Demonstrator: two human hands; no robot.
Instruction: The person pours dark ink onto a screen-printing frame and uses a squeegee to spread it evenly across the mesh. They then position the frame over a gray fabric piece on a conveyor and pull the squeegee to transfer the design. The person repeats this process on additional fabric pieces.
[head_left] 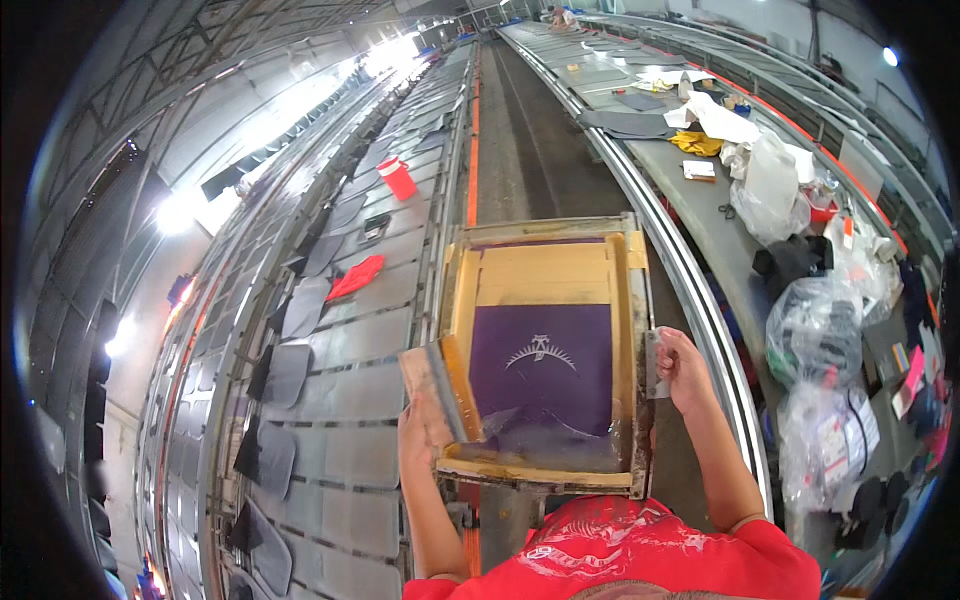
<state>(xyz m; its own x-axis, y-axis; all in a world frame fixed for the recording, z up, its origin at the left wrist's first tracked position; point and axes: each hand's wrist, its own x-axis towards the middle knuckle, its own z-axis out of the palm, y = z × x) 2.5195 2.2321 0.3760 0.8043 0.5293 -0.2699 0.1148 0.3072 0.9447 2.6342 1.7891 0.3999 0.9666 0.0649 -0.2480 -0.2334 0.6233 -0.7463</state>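
Note:
A screen printing frame [640, 300] is in front of my chest, tan tape around its dark purple mesh [540, 405]. A pale arched design shows in the mesh, with wet-looking smears along its lower part. My left hand [414, 428] is closed around a squeegee [432, 385] with a wide pale grip and an orange-brown edge. The squeegee is tilted over the frame's left side, its lower end at the mesh's lower left corner. My right hand [682, 370] grips a metal piece at the frame's right side, fingers curled. The left fingers are partly hidden and blurred.
On my left runs a long printing table [370, 455] with grey panels, a red jug [397, 178] and a red cloth [355, 278]. The right table carries clear plastic bags [815, 325], a yellow cloth [696, 143] and white sheets. An aisle [530, 150] lies between.

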